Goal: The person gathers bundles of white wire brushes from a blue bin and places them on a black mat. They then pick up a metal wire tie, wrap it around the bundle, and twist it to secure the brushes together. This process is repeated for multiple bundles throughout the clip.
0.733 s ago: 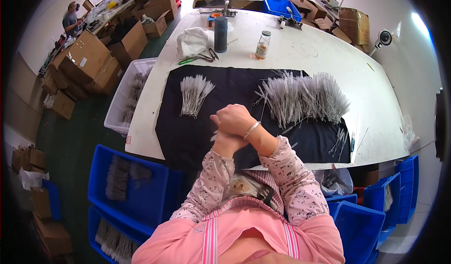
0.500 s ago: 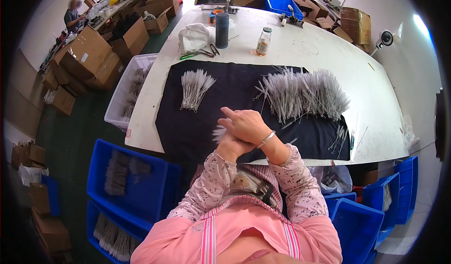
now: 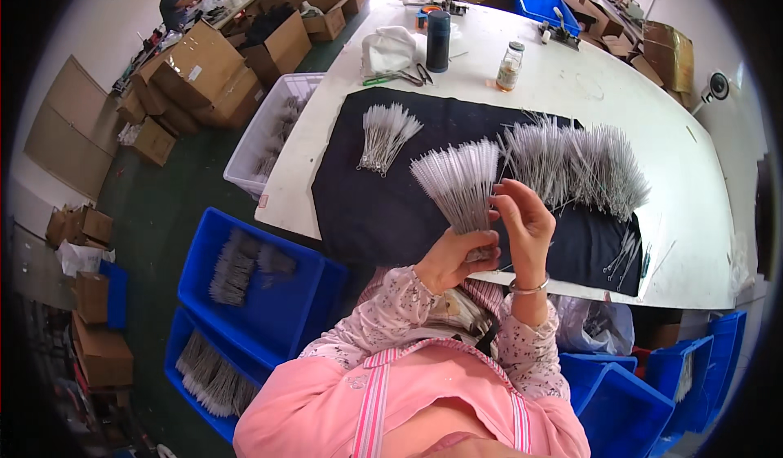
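Note:
My left hand (image 3: pixel 457 261) is wrapped round the lower wire ends of a fanned bundle of straw brushes (image 3: pixel 458 177), their white bristles pointing away from me. Beside the bundle's right edge is my right hand (image 3: pixel 526 217), its fingers loosely bent and apart, a bracelet on its wrist; whether the fingertips touch the wires is hard to see. A smaller bunch of brushes (image 3: pixel 387 138) lies on the black cloth (image 3: pixel 351 205) to the left. At the right, a large heap of brushes (image 3: pixel 575 164) covers the cloth, and a few loose brushes (image 3: pixel 625 252) lie near its front right corner.
On the white table (image 3: pixel 620 91) stand a dark flask (image 3: pixel 438 44), a glass jar (image 3: pixel 510 66), a white cloth bag (image 3: pixel 387 50) and scissors (image 3: pixel 408 76). A white crate (image 3: pixel 245 158) and a blue bin (image 3: pixel 277 295) flank the left side; more blue bins (image 3: pixel 624 401) stand right. A person (image 3: pixel 174 5) works far left.
My hands have come apart. The brush bundle, mostly hidden behind them before, now shows fanned upright in my left hand, with my right hand beside it. The whole view has shifted.

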`<state>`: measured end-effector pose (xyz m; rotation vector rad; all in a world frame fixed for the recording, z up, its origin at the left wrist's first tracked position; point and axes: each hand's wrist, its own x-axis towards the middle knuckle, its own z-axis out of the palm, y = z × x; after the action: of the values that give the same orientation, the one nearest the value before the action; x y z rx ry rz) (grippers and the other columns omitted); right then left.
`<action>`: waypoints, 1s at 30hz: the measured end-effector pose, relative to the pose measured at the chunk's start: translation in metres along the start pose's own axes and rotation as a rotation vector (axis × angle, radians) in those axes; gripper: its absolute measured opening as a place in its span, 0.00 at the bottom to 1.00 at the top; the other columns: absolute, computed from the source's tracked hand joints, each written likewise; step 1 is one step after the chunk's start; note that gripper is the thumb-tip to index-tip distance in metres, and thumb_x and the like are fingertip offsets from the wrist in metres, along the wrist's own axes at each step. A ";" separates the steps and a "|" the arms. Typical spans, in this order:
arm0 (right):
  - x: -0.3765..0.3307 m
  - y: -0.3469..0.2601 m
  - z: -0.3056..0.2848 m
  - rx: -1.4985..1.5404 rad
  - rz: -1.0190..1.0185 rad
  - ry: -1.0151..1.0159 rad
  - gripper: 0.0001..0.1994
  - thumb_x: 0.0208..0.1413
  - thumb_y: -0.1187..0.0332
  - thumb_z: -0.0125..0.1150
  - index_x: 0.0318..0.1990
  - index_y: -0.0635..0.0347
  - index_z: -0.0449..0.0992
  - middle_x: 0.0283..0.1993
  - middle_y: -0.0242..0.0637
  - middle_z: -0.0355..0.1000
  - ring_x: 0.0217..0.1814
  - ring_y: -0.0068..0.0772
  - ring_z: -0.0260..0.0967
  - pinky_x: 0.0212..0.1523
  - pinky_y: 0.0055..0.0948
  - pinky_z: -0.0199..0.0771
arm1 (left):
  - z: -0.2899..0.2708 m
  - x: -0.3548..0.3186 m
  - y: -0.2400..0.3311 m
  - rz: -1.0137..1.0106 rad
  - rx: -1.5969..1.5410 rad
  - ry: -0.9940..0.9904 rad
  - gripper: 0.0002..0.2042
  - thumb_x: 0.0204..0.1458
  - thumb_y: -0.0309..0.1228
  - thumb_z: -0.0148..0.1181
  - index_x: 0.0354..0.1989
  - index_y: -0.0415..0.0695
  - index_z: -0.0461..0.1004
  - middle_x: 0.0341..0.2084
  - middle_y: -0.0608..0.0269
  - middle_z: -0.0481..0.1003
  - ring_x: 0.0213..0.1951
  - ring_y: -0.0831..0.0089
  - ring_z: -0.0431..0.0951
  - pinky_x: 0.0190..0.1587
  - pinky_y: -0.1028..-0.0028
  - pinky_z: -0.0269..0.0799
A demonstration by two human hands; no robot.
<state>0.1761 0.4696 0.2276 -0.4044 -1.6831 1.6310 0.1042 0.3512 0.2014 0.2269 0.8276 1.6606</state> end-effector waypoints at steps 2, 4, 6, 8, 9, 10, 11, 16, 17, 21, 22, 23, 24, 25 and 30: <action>0.002 0.013 0.000 0.055 0.017 0.079 0.13 0.56 0.73 0.59 0.48 0.69 0.73 0.41 0.35 0.75 0.36 0.20 0.71 0.37 0.18 0.71 | -0.003 0.000 0.000 0.009 -0.042 0.088 0.20 0.50 0.21 0.58 0.53 0.42 0.66 0.33 0.65 0.72 0.32 0.75 0.74 0.32 0.75 0.73; 0.004 0.024 0.001 -0.027 0.079 0.043 0.12 0.55 0.73 0.61 0.46 0.68 0.74 0.39 0.33 0.75 0.32 0.16 0.69 0.33 0.17 0.71 | -0.016 0.000 -0.005 0.072 0.060 0.096 0.20 0.47 0.20 0.59 0.51 0.41 0.68 0.31 0.66 0.72 0.29 0.77 0.72 0.27 0.78 0.69; 0.000 0.034 -0.004 0.168 0.233 -0.201 0.11 0.56 0.70 0.60 0.43 0.67 0.75 0.36 0.30 0.74 0.32 0.17 0.67 0.35 0.19 0.68 | -0.026 -0.001 -0.009 0.101 0.156 0.152 0.17 0.47 0.19 0.60 0.47 0.39 0.70 0.29 0.66 0.72 0.26 0.80 0.70 0.22 0.80 0.63; -0.004 0.057 -0.003 0.251 0.289 -0.243 0.10 0.57 0.70 0.58 0.42 0.67 0.76 0.36 0.30 0.74 0.34 0.17 0.67 0.38 0.20 0.68 | -0.036 -0.003 -0.011 0.102 0.254 0.192 0.16 0.46 0.20 0.60 0.46 0.38 0.71 0.29 0.66 0.72 0.26 0.80 0.69 0.21 0.81 0.63; -0.004 0.060 -0.001 0.243 0.286 -0.246 0.10 0.57 0.70 0.58 0.43 0.67 0.76 0.37 0.30 0.74 0.35 0.17 0.68 0.39 0.20 0.68 | -0.035 -0.005 -0.009 0.128 0.309 0.244 0.15 0.47 0.21 0.61 0.45 0.38 0.72 0.26 0.66 0.73 0.24 0.82 0.68 0.19 0.81 0.60; -0.004 0.061 0.002 0.235 0.283 -0.249 0.10 0.58 0.70 0.57 0.43 0.67 0.76 0.37 0.30 0.74 0.36 0.17 0.68 0.40 0.20 0.68 | -0.040 -0.006 -0.010 0.143 0.335 0.259 0.15 0.47 0.22 0.61 0.45 0.38 0.72 0.26 0.66 0.73 0.23 0.81 0.69 0.19 0.81 0.61; -0.004 0.063 0.006 0.227 0.279 -0.251 0.10 0.58 0.70 0.57 0.43 0.67 0.76 0.38 0.30 0.74 0.37 0.17 0.68 0.41 0.20 0.68 | -0.047 -0.007 -0.011 0.157 0.362 0.274 0.14 0.48 0.22 0.62 0.45 0.38 0.72 0.26 0.65 0.74 0.23 0.81 0.70 0.19 0.81 0.62; -0.002 0.064 0.012 0.245 0.297 -0.206 0.11 0.57 0.70 0.57 0.43 0.69 0.76 0.38 0.31 0.75 0.40 0.18 0.69 0.43 0.20 0.68 | -0.043 -0.005 -0.007 0.228 0.389 0.306 0.14 0.49 0.24 0.61 0.45 0.39 0.72 0.29 0.61 0.77 0.27 0.76 0.76 0.23 0.79 0.71; 0.005 0.065 0.013 0.216 0.288 -0.200 0.10 0.56 0.70 0.57 0.41 0.69 0.76 0.37 0.31 0.75 0.40 0.18 0.69 0.42 0.20 0.68 | -0.044 -0.003 -0.002 0.218 0.364 0.310 0.14 0.50 0.24 0.61 0.46 0.39 0.72 0.31 0.60 0.77 0.28 0.75 0.77 0.25 0.78 0.73; 0.010 0.065 0.019 0.265 0.343 -0.162 0.05 0.51 0.71 0.63 0.31 0.64 0.76 0.29 0.30 0.74 0.30 0.16 0.67 0.33 0.17 0.66 | -0.040 -0.008 -0.001 0.198 0.268 0.307 0.16 0.51 0.24 0.58 0.50 0.41 0.70 0.34 0.58 0.77 0.33 0.72 0.78 0.30 0.75 0.75; 0.011 0.067 0.020 0.314 0.354 -0.176 0.06 0.50 0.71 0.65 0.28 0.62 0.74 0.28 0.30 0.74 0.28 0.14 0.67 0.30 0.16 0.65 | -0.039 -0.008 0.000 0.196 0.242 0.309 0.16 0.52 0.24 0.57 0.50 0.41 0.69 0.34 0.59 0.77 0.33 0.72 0.78 0.30 0.75 0.75; 0.010 0.068 0.019 0.309 0.354 -0.176 0.06 0.49 0.71 0.66 0.28 0.61 0.74 0.27 0.29 0.74 0.27 0.14 0.66 0.28 0.15 0.64 | -0.039 -0.008 -0.001 0.195 0.217 0.312 0.16 0.52 0.24 0.57 0.50 0.41 0.69 0.34 0.59 0.77 0.32 0.73 0.78 0.31 0.75 0.76; 0.011 0.068 0.020 0.309 0.349 -0.181 0.07 0.49 0.71 0.67 0.27 0.60 0.73 0.27 0.29 0.74 0.26 0.13 0.65 0.27 0.14 0.63 | -0.040 -0.008 0.000 0.194 0.212 0.300 0.16 0.52 0.24 0.57 0.50 0.41 0.68 0.34 0.59 0.76 0.32 0.73 0.77 0.31 0.75 0.75; 0.011 0.068 0.020 0.310 0.344 -0.188 0.08 0.48 0.71 0.68 0.27 0.59 0.72 0.26 0.28 0.73 0.24 0.12 0.64 0.25 0.14 0.61 | -0.042 -0.008 0.000 0.194 0.206 0.288 0.16 0.52 0.24 0.57 0.51 0.42 0.68 0.35 0.59 0.76 0.32 0.74 0.77 0.31 0.75 0.75; 0.014 0.074 0.020 0.464 0.376 -0.224 0.08 0.51 0.70 0.66 0.31 0.61 0.72 0.23 0.26 0.70 0.21 0.11 0.59 0.21 0.14 0.59 | -0.042 -0.009 0.000 0.212 0.171 0.258 0.17 0.52 0.25 0.57 0.51 0.41 0.66 0.34 0.58 0.77 0.30 0.76 0.75 0.29 0.76 0.72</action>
<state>0.1332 0.4757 0.1628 -0.3243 -1.3713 2.3495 0.0827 0.3267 0.1736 0.2276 1.1761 1.8435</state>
